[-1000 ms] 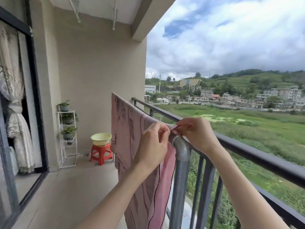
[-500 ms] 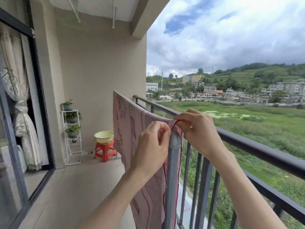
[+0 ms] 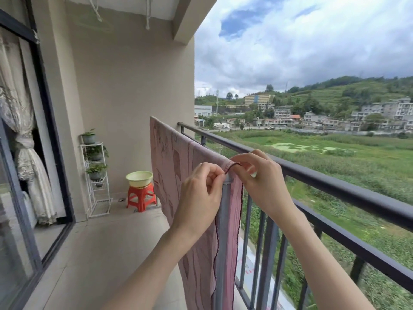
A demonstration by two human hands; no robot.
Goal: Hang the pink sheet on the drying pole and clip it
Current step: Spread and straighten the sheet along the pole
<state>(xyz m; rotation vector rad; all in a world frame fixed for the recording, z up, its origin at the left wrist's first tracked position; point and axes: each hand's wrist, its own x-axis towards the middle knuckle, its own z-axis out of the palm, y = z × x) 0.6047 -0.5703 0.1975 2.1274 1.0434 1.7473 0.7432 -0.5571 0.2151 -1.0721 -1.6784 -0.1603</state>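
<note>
The pink patterned sheet (image 3: 176, 162) hangs draped over a grey drying pole just inside the balcony railing. Only the pole's upright post (image 3: 223, 220) shows, between the sheet's two hanging edges. My left hand (image 3: 201, 193) pinches the sheet's dark hem on the near side of the pole's end. My right hand (image 3: 259, 182) pinches the same hem on the railing side, with something pale, possibly a clip, partly hidden under its fingers.
The black balcony railing (image 3: 335, 184) runs along the right. A red stool (image 3: 141, 199) carrying a yellow basin (image 3: 139, 178) and a white plant rack (image 3: 96, 175) stand by the back wall. A glass sliding door (image 3: 20, 198) lines the left.
Both hands stay at the sheet's end on the pole and have drawn the hem further over it. The view has shifted slightly.
</note>
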